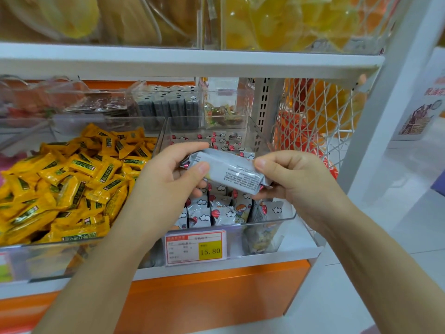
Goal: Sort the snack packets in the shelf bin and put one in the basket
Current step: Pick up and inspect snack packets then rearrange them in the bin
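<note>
White packet (228,171) held above the clear bin (265,222), printed back up. Left hand (166,179) pinches its left end, thumb on top, fingers curled behind. Right hand (296,179) pinches the right end between thumb and curled fingers. Below the fingers, more cloud-print packets (216,213). Left of left hand, yellow packets (72,184). Price tag (196,247) under the bin.

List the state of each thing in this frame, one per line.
left hand, grips the packet's left end.
right hand, pinches the packet's right end.
snack packet, held above the bin, printed back facing up.
shelf bin, open-topped, part full of standing packets.
yellow packets, heaped left of it.
price tag, fixed on the bin's front.
</note>
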Demonstrator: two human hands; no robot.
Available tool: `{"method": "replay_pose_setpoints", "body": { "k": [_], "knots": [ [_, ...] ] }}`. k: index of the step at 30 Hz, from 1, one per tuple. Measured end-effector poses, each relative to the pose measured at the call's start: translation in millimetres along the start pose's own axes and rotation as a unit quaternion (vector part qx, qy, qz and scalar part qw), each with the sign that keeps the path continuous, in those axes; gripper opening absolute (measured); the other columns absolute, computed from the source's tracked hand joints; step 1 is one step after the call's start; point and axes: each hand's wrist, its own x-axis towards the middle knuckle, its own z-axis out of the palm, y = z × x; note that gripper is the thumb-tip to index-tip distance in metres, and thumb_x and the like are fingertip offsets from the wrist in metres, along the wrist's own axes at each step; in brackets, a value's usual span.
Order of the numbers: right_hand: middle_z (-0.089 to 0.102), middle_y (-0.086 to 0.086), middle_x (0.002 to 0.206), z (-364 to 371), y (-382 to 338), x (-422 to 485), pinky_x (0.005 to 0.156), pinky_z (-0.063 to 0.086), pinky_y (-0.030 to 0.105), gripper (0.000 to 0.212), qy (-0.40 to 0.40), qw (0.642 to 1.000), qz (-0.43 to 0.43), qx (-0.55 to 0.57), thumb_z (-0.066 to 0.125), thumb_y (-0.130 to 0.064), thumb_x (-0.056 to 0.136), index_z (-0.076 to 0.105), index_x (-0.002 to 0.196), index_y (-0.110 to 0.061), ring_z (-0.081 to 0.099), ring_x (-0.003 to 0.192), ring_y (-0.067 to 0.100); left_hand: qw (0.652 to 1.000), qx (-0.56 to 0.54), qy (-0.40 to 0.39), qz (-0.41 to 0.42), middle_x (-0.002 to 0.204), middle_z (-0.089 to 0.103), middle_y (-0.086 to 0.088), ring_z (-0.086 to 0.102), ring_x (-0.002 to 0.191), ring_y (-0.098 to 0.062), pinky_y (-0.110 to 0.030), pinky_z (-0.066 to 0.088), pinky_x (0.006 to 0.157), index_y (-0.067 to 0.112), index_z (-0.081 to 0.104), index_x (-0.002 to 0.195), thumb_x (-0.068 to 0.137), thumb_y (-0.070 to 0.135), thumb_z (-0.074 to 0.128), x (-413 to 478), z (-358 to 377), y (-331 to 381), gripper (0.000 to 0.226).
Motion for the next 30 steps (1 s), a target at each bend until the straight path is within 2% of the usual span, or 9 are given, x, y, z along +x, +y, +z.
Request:
{"method": "replay_pose_setpoints", "body": {
  "k": [4,8,12,14,16,20,23,26,30],
  "knots": [
    [0.073,0.007,0.1,7,3,-4,0.075,0.056,0.029,0.028,0.026,0.999,-0.038,0.027,0.055,-0.03,0.092,0.071,0.101,-0.009,0.069,0.09,0.018,0.999,0.014,0.039,0.003,0.07,0.069,0.0,0.062,0.055,-0.005,-0.016,0.05,0.052,0.026,0.06,0.109,0.091,0.017,0.051,2,1,-5,0.021],
    [0.067,0.0,0.115,13,5,-10,0.09,0.052,0.037,0.052,0.035,0.995,-0.079,-0.046,0.066,-0.027,0.082,0.053,0.131,-0.02,0.064,0.103,0.014,0.999,0.018,0.051,0.002,0.065,0.068,0.013,0.06,0.045,-0.008,-0.018,0.044,0.041,0.034,0.06,0.094,0.094,0.027,0.047,0,8,-6,0.015],
    [0.066,0.01,0.103,12,-1,-12,0.074,0.057,0.028,0.039,0.089,0.984,-0.122,-0.098,0.064,-0.016,0.086,0.058,0.125,-0.02,0.066,0.084,0.021,0.997,0.077,0.029,0.012,0.052,0.063,0.001,0.049,0.037,0.001,-0.011,0.034,0.041,0.032,0.059,0.104,0.093,0.038,0.042,-5,14,-8,0.022],
    [0.067,0.005,0.097,4,-7,-12,0.068,0.057,0.026,0.032,0.123,0.976,-0.134,-0.122,0.065,-0.017,0.085,0.061,0.117,-0.021,0.066,0.077,0.018,0.994,0.104,0.016,0.016,0.078,0.066,0.008,0.057,0.055,0.003,-0.012,0.037,0.051,0.029,0.05,0.126,0.09,0.042,0.044,-5,16,-8,0.039],
    [0.067,0.002,0.09,-4,-14,-12,0.065,0.056,0.027,0.022,0.151,0.968,-0.147,-0.136,0.068,-0.016,0.083,0.061,0.102,-0.025,0.064,0.074,0.017,0.982,0.187,0.003,0.034,0.108,0.055,0.016,0.056,0.078,0.004,-0.012,0.037,0.064,0.027,0.044,0.134,0.087,0.042,0.05,-6,17,-9,0.049],
    [0.066,-0.002,0.084,-20,-23,-14,0.07,0.055,0.037,0.017,0.15,0.956,-0.154,-0.2,0.073,-0.02,0.078,0.061,0.09,-0.024,0.063,0.073,0.018,0.941,0.316,-0.084,0.081,0.107,0.057,0.013,0.045,0.103,-0.01,-0.023,0.028,0.083,0.023,0.067,0.097,0.083,0.034,0.062,-6,17,-12,0.018],
    [0.064,-0.002,0.088,-21,-23,-15,0.075,0.054,0.043,0.023,0.092,0.95,-0.132,-0.269,0.074,-0.024,0.076,0.063,0.095,-0.019,0.062,0.079,0.02,0.937,0.325,-0.109,0.076,0.109,0.063,0.005,0.047,0.111,-0.017,-0.03,0.031,0.096,0.02,0.071,0.091,0.081,0.026,0.067,-6,16,-14,0.012],
    [0.058,-0.009,0.092,-17,-18,-14,0.076,0.051,0.031,0.024,0.044,0.937,-0.115,-0.327,0.076,-0.027,0.072,0.061,0.092,-0.024,0.059,0.081,0.009,0.934,0.332,-0.109,0.066,0.107,0.063,0.003,0.049,0.111,-0.019,-0.038,0.036,0.097,0.02,0.07,0.092,0.081,0.024,0.068,-5,13,-14,0.012],
    [0.049,-0.018,0.086,-4,-11,-14,0.071,0.037,0.013,0.028,-0.006,0.895,-0.133,-0.426,0.077,-0.033,0.07,0.06,0.092,-0.026,0.048,0.078,-0.001,0.928,0.352,-0.111,0.056,0.113,0.059,0.008,0.042,0.114,-0.014,-0.024,0.028,0.087,0.026,0.067,0.097,0.083,0.029,0.066,-6,11,-14,0.015]
  ]
}}
